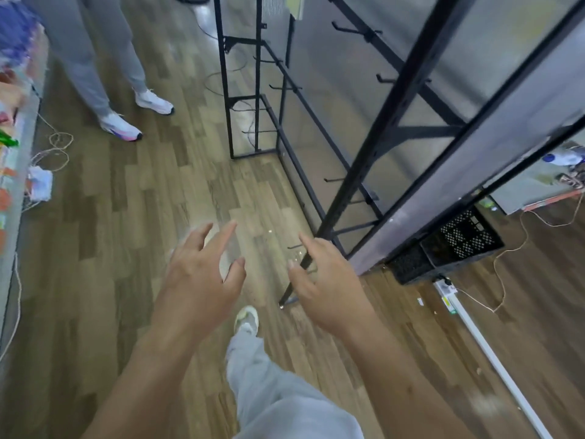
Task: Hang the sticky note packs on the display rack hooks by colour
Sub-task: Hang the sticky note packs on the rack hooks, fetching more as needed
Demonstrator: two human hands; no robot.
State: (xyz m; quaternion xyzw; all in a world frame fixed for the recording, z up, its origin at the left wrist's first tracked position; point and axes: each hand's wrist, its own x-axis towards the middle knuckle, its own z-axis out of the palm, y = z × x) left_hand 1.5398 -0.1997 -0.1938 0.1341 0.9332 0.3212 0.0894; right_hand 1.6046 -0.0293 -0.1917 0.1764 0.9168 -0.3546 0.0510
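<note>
Wood-plank floor beneath black metal display rack; left hand and right hand spread-fingered, holding nothing.

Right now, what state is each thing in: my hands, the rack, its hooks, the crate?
Left hand: open, fingers spread, holding nothing.
Right hand: open, holding nothing.
Display rack: standing upright on the floor.
Hooks: those clearly in view are bare.
Black crate: on the floor beside the rack; contents cannot be told.

Display rack — top cut off
</note>
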